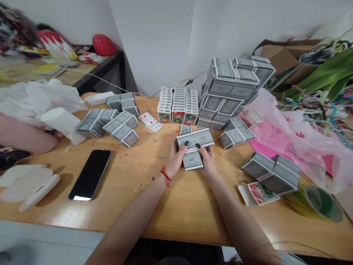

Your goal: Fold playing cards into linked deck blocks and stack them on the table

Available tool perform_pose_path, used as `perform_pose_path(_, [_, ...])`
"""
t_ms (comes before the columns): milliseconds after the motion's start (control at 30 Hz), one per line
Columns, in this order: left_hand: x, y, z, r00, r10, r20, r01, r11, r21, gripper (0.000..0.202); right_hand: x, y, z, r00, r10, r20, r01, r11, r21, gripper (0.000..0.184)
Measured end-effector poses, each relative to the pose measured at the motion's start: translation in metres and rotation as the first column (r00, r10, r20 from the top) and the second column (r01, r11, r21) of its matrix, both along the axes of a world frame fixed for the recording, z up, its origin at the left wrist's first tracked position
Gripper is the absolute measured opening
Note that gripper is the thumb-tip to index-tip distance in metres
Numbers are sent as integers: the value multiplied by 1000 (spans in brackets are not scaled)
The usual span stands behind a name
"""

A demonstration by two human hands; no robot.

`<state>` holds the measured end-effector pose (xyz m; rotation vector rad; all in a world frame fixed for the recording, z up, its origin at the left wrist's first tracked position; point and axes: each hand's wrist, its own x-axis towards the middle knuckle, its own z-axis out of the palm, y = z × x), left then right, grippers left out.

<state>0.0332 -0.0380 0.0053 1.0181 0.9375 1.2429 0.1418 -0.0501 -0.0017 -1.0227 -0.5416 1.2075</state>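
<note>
Between my two hands is a T-shaped block of grey-backed playing cards (192, 161), above the middle of the table. My left hand (175, 158) grips its left side, thumb on top. On the right side, my right hand (207, 158) holds it the same way; the fingers beneath are partly hidden. Just behind it lies a small grey card piece (186, 129). Three stacks of card boxes (178, 106) stand farther back. To their right rises a tall pile of card blocks (231, 88). Loose face-up cards (150, 121) lie left of the stacks.
More card blocks stand at left (121, 127) and right (237, 131). A phone (90, 175) lies front left, near a white case (30, 184). At right are an open card box (260, 193), a tape roll (317, 202) and a pink plastic bag (298, 129).
</note>
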Motion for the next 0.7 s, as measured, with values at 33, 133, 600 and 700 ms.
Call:
perform_pose_path(33, [-1,1,1,1000,-15,-7,14,1000,-8,44,0,-1,1,1000,11,-2,-11,1000,-2,40])
perform_pose_path(133, [-3,2,1,999,-37,2,37,999,-12,43,1,-1,2,1000,22,-4,-22,1000,-2,43])
perform_pose_path(600, [-10,5,3,976,66,-208,-14,970,245,38,29,8,4,988,119,-94,-123,991,-45,30])
perform_pose_path(700, [-12,5,6,969,53,-240,11,966,259,35,33,7,5,982,131,-133,-137,990,-31,24])
